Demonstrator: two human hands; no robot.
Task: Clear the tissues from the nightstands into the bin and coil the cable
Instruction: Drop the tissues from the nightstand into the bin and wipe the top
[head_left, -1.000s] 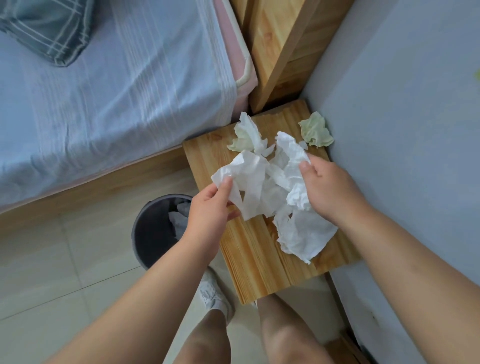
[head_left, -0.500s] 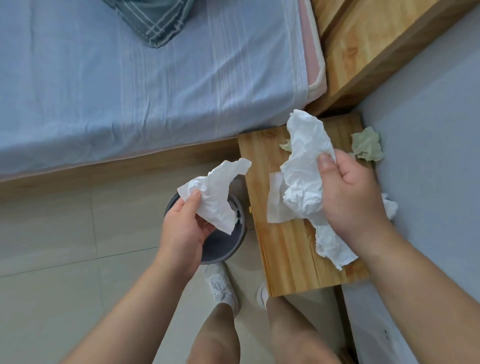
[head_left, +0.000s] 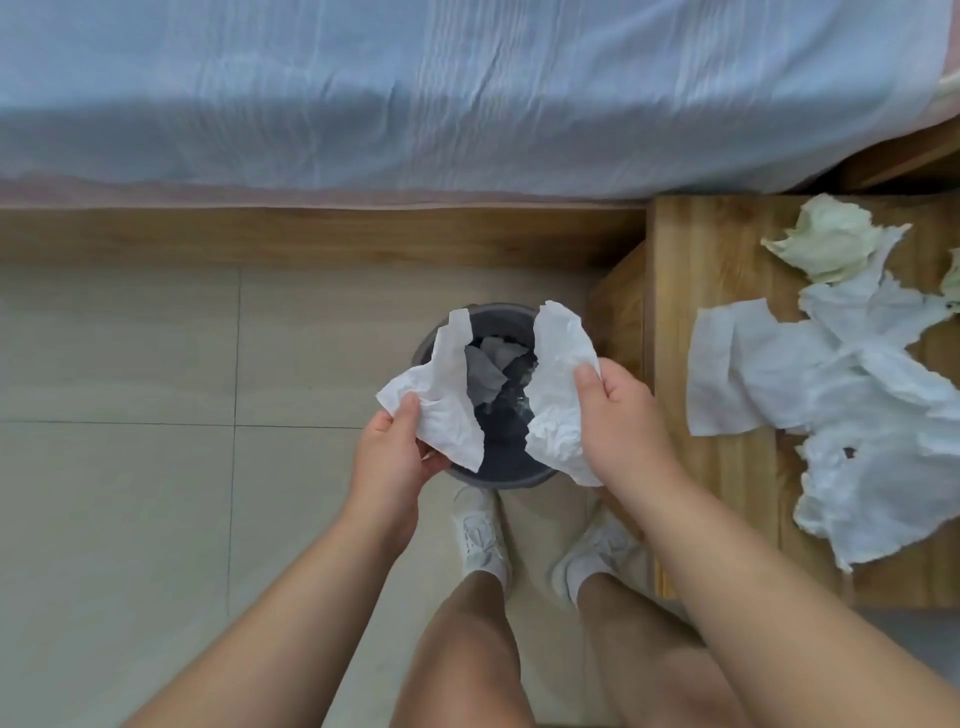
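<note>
My left hand (head_left: 395, 457) grips a white tissue (head_left: 441, 389) over the left rim of the dark round bin (head_left: 498, 475). Over the bin's right side, my right hand (head_left: 618, 421) holds a second crumpled white tissue (head_left: 561, 389). The bin stands on the floor just ahead of my feet, and crumpled paper lies inside it. On the wooden nightstand (head_left: 727, 467) at the right lie several flat white tissues (head_left: 831, 395) and a pale green crumpled tissue (head_left: 826, 244). No cable is in view.
A bed with a light blue sheet (head_left: 467, 93) and a wooden frame (head_left: 311, 236) runs across the top. Beige floor tiles (head_left: 130, 467) spread to the left. My white shoes (head_left: 480, 535) stand just behind the bin.
Both hands have swung left from the nightstand to above the bin, each carrying a tissue. The right hand left most of its bundle on the nightstand. The view turned left.
</note>
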